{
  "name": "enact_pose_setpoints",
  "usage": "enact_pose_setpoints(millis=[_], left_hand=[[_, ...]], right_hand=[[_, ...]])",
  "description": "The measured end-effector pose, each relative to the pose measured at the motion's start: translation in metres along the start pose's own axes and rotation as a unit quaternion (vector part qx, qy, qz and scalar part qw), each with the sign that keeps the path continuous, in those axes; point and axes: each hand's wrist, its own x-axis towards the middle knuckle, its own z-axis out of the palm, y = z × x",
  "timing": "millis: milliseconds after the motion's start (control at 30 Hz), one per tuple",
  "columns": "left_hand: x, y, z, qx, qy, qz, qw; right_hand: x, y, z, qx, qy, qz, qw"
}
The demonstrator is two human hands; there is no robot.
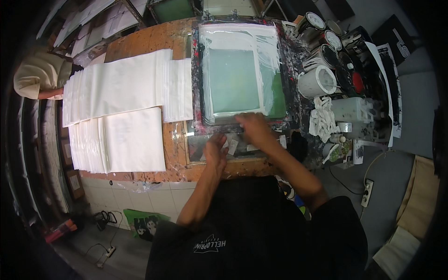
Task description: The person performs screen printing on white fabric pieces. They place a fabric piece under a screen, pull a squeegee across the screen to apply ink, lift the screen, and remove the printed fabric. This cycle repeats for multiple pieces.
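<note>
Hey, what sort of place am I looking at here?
Most likely a screen-printing workshop: a white-smeared green screen lies on the worktable, with overlapping flat white pieces to its left and stained cans to its right.

Green bag (135, 219) on floor (127, 259), left; white power strip (367, 192), right; cardboard box (74, 183), far left.

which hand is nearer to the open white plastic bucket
Right: in the picture, the right hand is left of and below the open white plastic bucket; the left hand is lower and farther left.
</note>
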Motion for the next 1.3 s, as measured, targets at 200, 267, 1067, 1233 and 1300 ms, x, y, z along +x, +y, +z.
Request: enact_pose_setpoints(millis=[200,267,1067,1233,1300], left_hand=[[-0.017,-0.009,-0.003,-0.008,0.039,-0.012,0.999],[-0.009,-0.009,-0.002,-0.037,0.063,0.000,0.997],[-0.017,0.003,-0.004,-0.047,-0.033,0.067,0.996],[-0.058,0.051,0.022,-0.095,-0.107,0.137,0.980],[-0.081,0.080,0.043,-0.105,-0.144,0.178,0.968]], right_hand=[[-0.017,-0.004,0.029,-0.093,0.138,-0.073,0.983],[0.012,0.003,0.030,-0.105,0.185,-0.096,0.972],[0.008,-0.024,-0.047,-0.027,0.203,-0.176,0.963],[-0.005,-0.059,-0.080,-0.128,0.261,-0.190,0.938],[0.009,-0.070,-0.115,-0.147,0.288,-0.205,0.924]])
